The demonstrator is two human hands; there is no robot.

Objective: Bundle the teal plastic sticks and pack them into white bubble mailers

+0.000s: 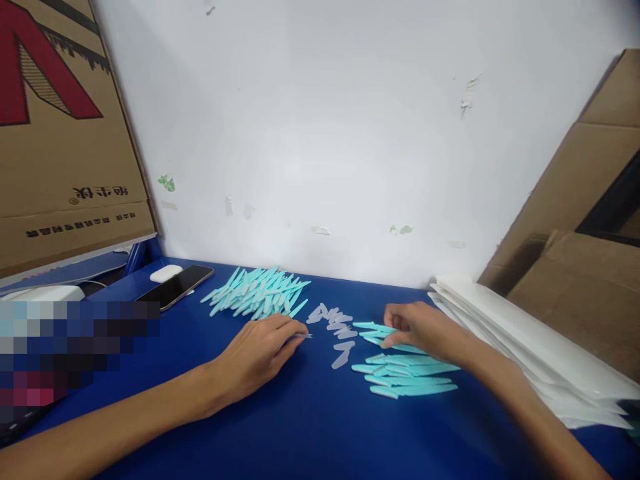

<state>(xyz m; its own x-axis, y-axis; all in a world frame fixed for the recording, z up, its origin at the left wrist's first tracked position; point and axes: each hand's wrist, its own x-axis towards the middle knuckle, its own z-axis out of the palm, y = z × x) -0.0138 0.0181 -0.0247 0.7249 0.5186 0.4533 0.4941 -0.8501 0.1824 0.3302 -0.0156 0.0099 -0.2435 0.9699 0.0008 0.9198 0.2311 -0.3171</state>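
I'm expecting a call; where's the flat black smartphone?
In the head view, the smartphone lies at left on the blue table, beside the white rounded case and left of the heaped turquoise sticks.

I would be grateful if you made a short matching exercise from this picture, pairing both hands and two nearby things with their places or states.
Things:
1. Left hand
2. Right hand
3. Phone
4. Stack of white sheets

Places or states:
A. Dark-screened, beside a white rounded object
B. Next to brown cardboard
C. At the turquoise sticks laid out in rows
D. Holding a small translucent piece

Right pairs: 1-D, 2-C, 3-A, 4-B
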